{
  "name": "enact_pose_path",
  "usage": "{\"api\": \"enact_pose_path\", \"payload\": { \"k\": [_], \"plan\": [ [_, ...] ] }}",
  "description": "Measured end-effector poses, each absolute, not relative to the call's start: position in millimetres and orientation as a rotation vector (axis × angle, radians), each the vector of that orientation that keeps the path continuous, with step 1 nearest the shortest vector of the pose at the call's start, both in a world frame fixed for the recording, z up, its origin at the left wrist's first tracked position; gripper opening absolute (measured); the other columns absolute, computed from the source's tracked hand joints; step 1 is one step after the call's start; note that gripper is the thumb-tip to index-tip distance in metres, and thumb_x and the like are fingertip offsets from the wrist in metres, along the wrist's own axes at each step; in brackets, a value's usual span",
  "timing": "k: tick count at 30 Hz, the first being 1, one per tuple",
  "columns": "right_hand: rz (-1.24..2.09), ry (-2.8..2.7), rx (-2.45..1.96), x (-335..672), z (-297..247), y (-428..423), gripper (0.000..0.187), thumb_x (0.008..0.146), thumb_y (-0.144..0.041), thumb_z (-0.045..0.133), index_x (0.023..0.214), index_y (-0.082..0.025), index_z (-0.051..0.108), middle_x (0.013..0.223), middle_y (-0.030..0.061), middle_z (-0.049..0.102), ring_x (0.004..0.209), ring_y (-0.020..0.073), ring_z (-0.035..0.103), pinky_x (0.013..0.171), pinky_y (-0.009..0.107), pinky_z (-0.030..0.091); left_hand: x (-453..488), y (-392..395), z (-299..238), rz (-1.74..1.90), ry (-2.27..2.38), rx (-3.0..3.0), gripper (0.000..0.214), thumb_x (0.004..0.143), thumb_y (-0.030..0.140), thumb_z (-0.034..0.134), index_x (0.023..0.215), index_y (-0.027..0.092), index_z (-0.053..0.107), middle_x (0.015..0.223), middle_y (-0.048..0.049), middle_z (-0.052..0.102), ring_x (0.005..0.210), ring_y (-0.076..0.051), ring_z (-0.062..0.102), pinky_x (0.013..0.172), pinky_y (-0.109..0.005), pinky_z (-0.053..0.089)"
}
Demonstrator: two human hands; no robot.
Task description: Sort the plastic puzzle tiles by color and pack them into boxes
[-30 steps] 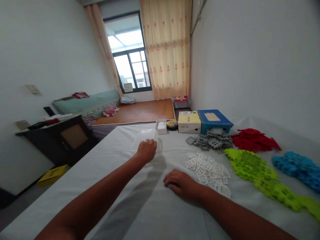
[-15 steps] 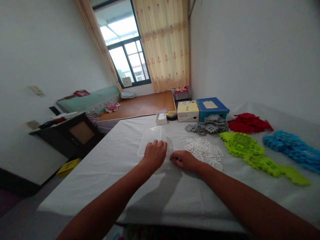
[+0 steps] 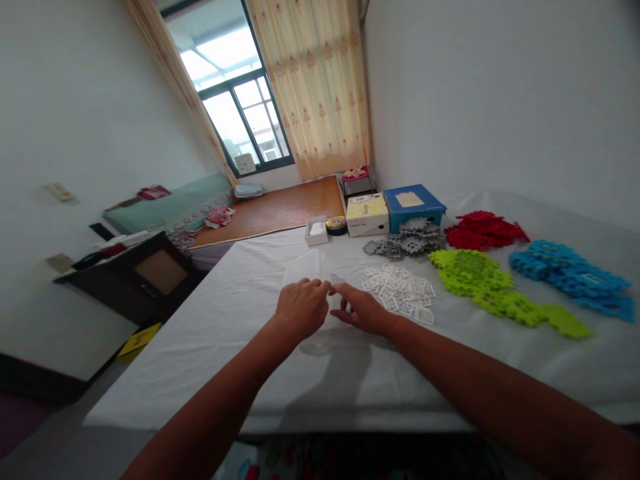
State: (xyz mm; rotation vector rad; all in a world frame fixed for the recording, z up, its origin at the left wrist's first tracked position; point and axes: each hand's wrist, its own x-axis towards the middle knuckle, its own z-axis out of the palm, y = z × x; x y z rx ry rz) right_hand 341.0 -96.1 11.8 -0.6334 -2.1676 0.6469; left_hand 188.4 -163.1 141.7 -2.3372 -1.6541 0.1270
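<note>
Dark cabinet (image 3: pixel 163 270): to the left of the bench (image 3: pixel 200 360), near the bed.
Bed (image 3: pixel 287 208): beyond the bench's far edge.
Clear plastic box (image 3: pixel 301 265): at the middle of the bench, partly hidden behind the left hand (image 3: pixel 303 308).
Left hand: fingers curled and closed on the clear plastic box at its near side.
Small white box (image 3: pixel 316 231): behind the hands, at the far edge, just beside a round tin (image 3: pixel 337 225).
Right hand (image 3: pixel 363 310): forefinger reaching the left hand's fingertips, thumb a narrow gap below it; whether it touches the clear plastic box, I cannot tell.
Yellow-and-white carton (image 3: pixel 367 217): against the blue carton (image 3: pixel 414 208).
White pieces (image 3: pixel 397 290): a loose heap just beyond the right hand.
Grey pieces (image 3: pixel 407 240): piled in front of both cartons.
Red pieces (image 3: pixel 483 230): behind the green pieces (image 3: pixel 500 290).
Blue pieces (image 3: pixel 570 277): farthest right.
</note>
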Motion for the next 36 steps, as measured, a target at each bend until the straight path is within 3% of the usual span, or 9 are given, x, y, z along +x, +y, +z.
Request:
{"api": "enact_pose_path", "payload": {
  "k": [7,11,17,26,29,33,36],
  "plan": [
    [0.765,-2.149,-0.643,346,6,-88,0.051,0.087,-0.034,0.059,0.135,-0.026,0.044,0.102,0.0023,0.065,0.067,0.0103,0.061,0.066,0.026,0.05,194,-157,145,0.168,-1.575,-2.373,0.023,0.083,0.02,0.048,0.101,0.022,0.063,0.09,-0.0059,0.07,0.087,-0.023,0.064,0.069,-0.032,0.045],
    [0.747,-2.158,-0.677,348,8,-87,0.064,0.087,-0.03,0.057,0.145,-0.03,0.031,0.102,0.0004,0.066,0.065,0.0091,0.06,0.066,0.025,0.049,181,-160,163,-0.001,-1.676,-2.246,0.036,0.085,0.026,0.045,0.119,0.027,0.059,0.096,-0.0033,0.07,0.087,-0.021,0.065,0.066,-0.029,0.044],
    [0.697,-2.337,-0.643,352,15,-93,0.044,0.084,-0.043,0.062,0.125,-0.029,0.056,0.1,0.0,0.067,0.066,0.0094,0.062,0.067,0.024,0.046,128,-174,180,-0.196,-2.072,-1.954,0.051,0.086,0.035,0.044,0.136,0.029,0.046,0.085,0.0005,0.07,0.073,-0.018,0.065,0.064,-0.026,0.041],
    [0.352,-2.43,-0.712,361,31,-93,0.048,0.076,-0.06,0.065,0.108,-0.023,0.061,0.09,0.0017,0.07,0.072,0.0149,0.063,0.069,0.027,0.043,30,-174,127,-0.166,-2.48,-1.784,0.062,0.086,0.042,0.037,0.144,0.021,0.035,0.09,-0.0056,0.073,0.079,-0.026,0.067,0.067,-0.032,0.044],
    [0.248,-2.448,-0.745,372,38,-93,0.049,0.076,-0.062,0.064,0.105,-0.023,0.061,0.09,0.0024,0.07,0.075,0.017,0.064,0.071,0.029,0.043,9,-169,102,-0.171,-2.56,-1.909,0.069,0.085,0.042,0.037,0.145,0.01,0.03,0.084,-0.0075,0.074,0.081,-0.025,0.068,0.073,-0.033,0.047],
    [0.173,-2.464,-0.816,391,41,-98,0.047,0.077,-0.06,0.064,0.107,-0.023,0.062,0.096,0.0054,0.069,0.084,0.0214,0.065,0.077,0.033,0.045,-5,-166,78,-0.138,-2.565,-2.143,0.062,0.085,0.044,0.036,0.137,0.011,0.043,0.087,-0.0075,0.075,0.08,-0.022,0.07,0.075,-0.032,0.05],
    [0.151,-2.455,-0.891,406,40,-109,0.059,0.076,-0.06,0.065,0.123,-0.025,0.057,0.108,0.0083,0.068,0.098,0.0252,0.063,0.084,0.037,0.046,-6,-166,73,-0.145,-2.502,-2.199,0.055,0.084,0.046,0.038,0.127,0.015,0.054,0.088,-0.0087,0.075,0.08,-0.024,0.071,0.071,-0.032,0.051]
  ]
}}
